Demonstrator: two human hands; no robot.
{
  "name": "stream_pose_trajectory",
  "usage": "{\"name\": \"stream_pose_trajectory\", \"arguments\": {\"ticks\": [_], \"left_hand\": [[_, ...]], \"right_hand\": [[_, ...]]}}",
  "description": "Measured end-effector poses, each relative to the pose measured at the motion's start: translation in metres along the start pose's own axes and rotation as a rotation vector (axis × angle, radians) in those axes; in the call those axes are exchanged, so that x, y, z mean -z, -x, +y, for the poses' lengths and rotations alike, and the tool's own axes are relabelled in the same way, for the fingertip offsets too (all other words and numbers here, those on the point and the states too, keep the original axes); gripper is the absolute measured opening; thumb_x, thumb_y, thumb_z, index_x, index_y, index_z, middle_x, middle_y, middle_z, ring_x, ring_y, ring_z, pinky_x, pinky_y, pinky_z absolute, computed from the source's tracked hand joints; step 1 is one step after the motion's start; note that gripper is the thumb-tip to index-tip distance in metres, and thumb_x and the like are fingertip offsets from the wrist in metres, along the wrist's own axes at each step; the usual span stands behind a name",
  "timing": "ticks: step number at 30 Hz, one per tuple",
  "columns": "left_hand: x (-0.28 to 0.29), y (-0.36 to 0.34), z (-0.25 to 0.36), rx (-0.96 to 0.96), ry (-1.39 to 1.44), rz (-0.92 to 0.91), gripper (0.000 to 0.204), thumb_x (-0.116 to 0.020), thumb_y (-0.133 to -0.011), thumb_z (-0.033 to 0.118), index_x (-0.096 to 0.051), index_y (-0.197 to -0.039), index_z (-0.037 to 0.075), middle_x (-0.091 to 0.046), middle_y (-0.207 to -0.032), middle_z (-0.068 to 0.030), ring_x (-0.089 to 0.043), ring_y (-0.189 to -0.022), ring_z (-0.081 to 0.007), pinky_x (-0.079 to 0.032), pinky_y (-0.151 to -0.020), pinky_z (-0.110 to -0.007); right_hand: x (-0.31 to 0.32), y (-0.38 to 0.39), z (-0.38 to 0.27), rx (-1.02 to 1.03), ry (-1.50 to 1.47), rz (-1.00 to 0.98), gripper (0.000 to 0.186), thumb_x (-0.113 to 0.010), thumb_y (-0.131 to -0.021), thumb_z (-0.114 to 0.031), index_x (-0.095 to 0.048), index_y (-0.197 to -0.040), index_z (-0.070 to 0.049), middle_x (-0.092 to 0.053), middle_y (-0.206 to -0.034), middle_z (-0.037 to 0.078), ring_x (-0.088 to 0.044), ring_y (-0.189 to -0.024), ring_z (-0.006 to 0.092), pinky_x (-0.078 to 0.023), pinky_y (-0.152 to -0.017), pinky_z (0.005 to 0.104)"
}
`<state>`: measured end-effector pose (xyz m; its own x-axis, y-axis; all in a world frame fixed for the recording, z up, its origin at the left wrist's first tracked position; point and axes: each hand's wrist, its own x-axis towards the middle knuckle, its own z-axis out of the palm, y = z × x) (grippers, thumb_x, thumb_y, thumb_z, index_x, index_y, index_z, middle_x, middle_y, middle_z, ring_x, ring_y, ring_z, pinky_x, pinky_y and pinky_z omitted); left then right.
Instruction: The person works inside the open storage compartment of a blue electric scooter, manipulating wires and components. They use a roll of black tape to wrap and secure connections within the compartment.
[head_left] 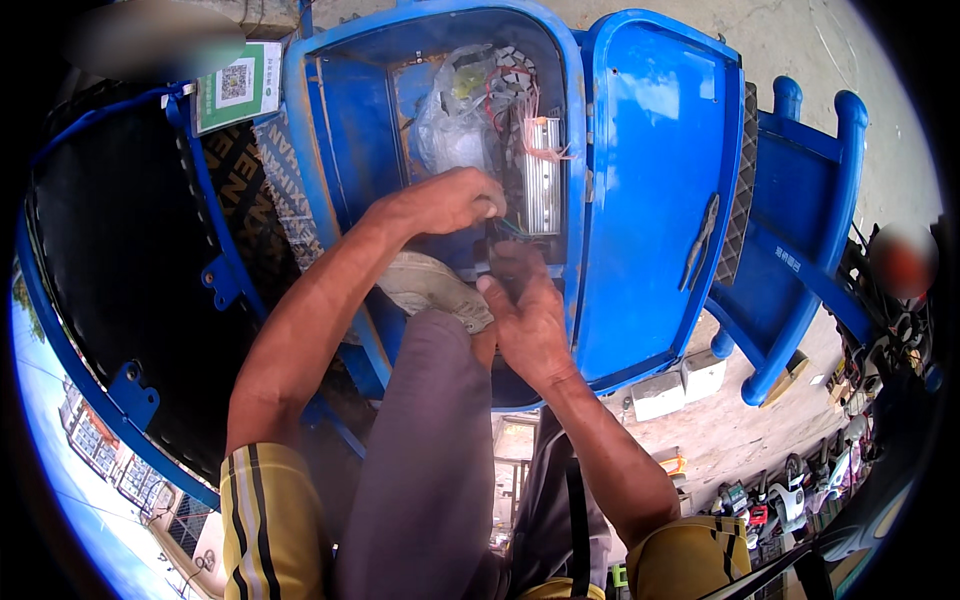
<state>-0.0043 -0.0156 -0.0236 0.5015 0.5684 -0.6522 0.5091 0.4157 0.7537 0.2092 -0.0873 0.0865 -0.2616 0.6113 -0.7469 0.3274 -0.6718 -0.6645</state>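
Observation:
Both my hands are inside an open blue metal box [298, 130]. My left hand [458, 198] is closed in a pinch beside some thin wires [514, 226]; whatever lies in its fingers is too small to make out. Just below it, my right hand [530, 318] has its fingers curled round something dark, largely hidden by the hand. Above the right hand, a silver finned controller [541, 185] lies against the box's right side. Pink and red wires [535, 125] and a cluster of grey-white connectors [513, 68] sit at its far end.
A clear plastic bag [450, 125] lies in the box, left of the controller. Pliers [699, 243] rest on the opened blue lid [645, 150]. My shoe [430, 285] stands at the box's near left. A black padded seat [130, 260] is at left, a blue frame [800, 250] at right.

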Motion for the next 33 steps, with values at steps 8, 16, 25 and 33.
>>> {"name": "stream_pose_trajectory", "arguments": {"ticks": [8,16,25,33], "left_hand": [[-0.002,-0.008,0.002,0.010,-0.060,0.019,0.027,-0.074,-0.101,0.021,-0.079,-0.115,-0.003,-0.080,-0.105,-0.0221,-0.076,-0.103,-0.0345,-0.056,-0.094,-0.047],[-0.009,-0.016,0.020,0.072,-0.293,0.099,0.030,-0.070,-0.104,0.023,-0.077,-0.114,-0.004,-0.078,-0.101,-0.0258,-0.075,-0.101,-0.0434,-0.055,-0.089,-0.054],[0.005,-0.007,0.014,0.158,0.157,0.005,0.029,-0.077,-0.098,0.022,-0.079,-0.107,-0.005,-0.079,-0.095,-0.0165,-0.075,-0.092,-0.0298,-0.056,-0.082,-0.047],[-0.007,-0.011,0.032,0.065,-0.282,0.115,0.025,-0.075,-0.100,0.021,-0.078,-0.105,-0.003,-0.077,-0.104,-0.0282,-0.075,-0.103,-0.0461,-0.057,-0.090,-0.054]], "right_hand": [[-0.005,-0.001,0.001,-0.024,-0.103,0.045,0.047,-0.074,-0.106,-0.014,-0.056,-0.146,0.006,-0.071,-0.132,0.021,-0.073,-0.108,0.0264,-0.058,-0.094,0.0388],[-0.007,-0.021,-0.003,-0.288,-0.556,0.044,0.047,-0.074,-0.109,-0.023,-0.060,-0.141,0.008,-0.072,-0.114,0.013,-0.072,-0.081,0.0162,-0.059,-0.071,0.0319],[-0.009,-0.026,-0.006,-0.397,-0.631,0.074,0.051,-0.073,-0.110,-0.025,-0.059,-0.144,0.009,-0.071,-0.113,0.013,-0.072,-0.079,0.0169,-0.062,-0.067,0.0323],[-0.008,-0.034,-0.010,-0.429,-0.597,0.055,0.052,-0.075,-0.108,-0.029,-0.060,-0.142,0.008,-0.071,-0.111,0.013,-0.070,-0.078,0.0167,-0.061,-0.066,0.0321]]}}
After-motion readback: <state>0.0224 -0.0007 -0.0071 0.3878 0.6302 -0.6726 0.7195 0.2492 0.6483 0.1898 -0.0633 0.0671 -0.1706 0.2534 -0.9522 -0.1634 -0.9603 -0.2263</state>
